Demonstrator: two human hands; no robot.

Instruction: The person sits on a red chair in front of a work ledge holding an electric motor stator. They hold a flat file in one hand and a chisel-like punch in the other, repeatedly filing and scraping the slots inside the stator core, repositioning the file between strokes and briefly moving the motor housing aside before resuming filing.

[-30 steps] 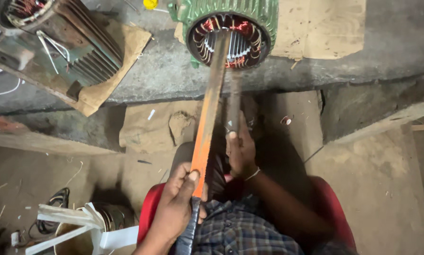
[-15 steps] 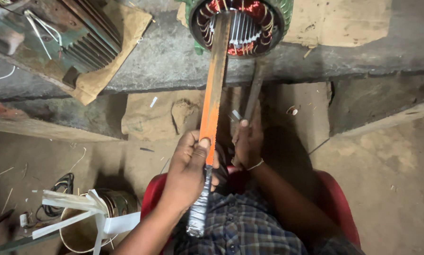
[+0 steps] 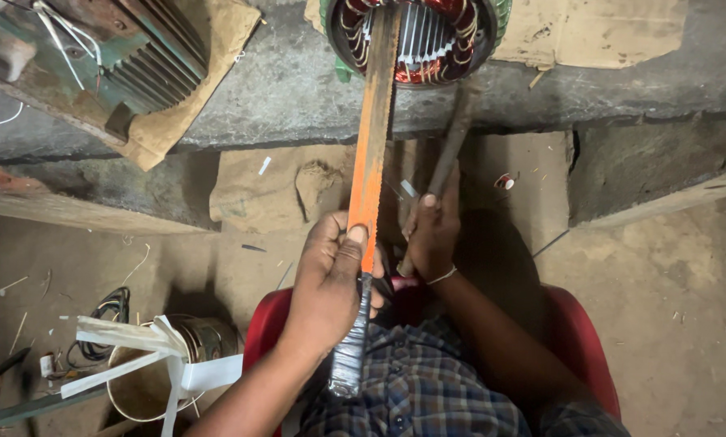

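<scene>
Orange-painted metal blade (image 3: 373, 137), its handle wrapped in glossy grey tape, enters a stator (image 3: 416, 36) of shiny copper windings. Rough matt concrete ledge (image 3: 622, 81), torn brown cardboard (image 3: 598, 28)

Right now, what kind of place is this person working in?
Probably a motor repair workshop. A motor stator with copper windings sits on a rough stone bench, another ribbed motor housing lies beside it, and the left hand holds an orange saw blade reaching into the stator.

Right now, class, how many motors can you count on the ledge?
2: a green stator at top centre, with the orange blade reaching into it, and a finned motor on cardboard at top left. Others may lie out of view.
</scene>
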